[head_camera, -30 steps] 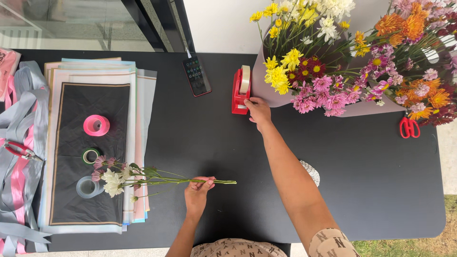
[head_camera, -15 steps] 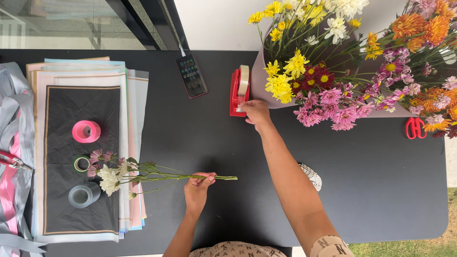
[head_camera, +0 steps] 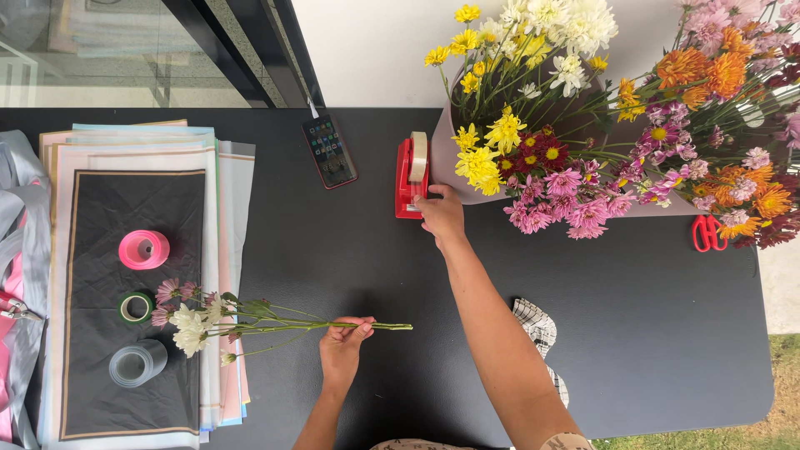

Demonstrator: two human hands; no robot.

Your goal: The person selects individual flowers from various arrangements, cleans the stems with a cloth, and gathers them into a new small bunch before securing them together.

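Observation:
My left hand [head_camera: 343,342] pinches the green stems of a small bunch of flowers [head_camera: 223,318] that lies flat on the black table [head_camera: 650,333], its white and pink heads resting on a stack of wrapping paper [head_camera: 133,217]. My right hand [head_camera: 442,212] reaches far across and touches the red tape dispenser [head_camera: 410,177], fingers at its front end. The dispenser stands right beside a large wrapped mass of yellow, white, pink and orange flowers [head_camera: 600,108].
A pink ribbon roll [head_camera: 143,249], a green tape roll [head_camera: 134,307] and a grey ribbon roll [head_camera: 137,363] sit on the paper. A phone [head_camera: 329,151] lies at the back. Red scissors [head_camera: 708,232] are at the right; a checked cloth [head_camera: 538,327] lies near me.
My right hand has stayed at the tape dispenser and my left hand keeps the stems. Only the view has shifted slightly.

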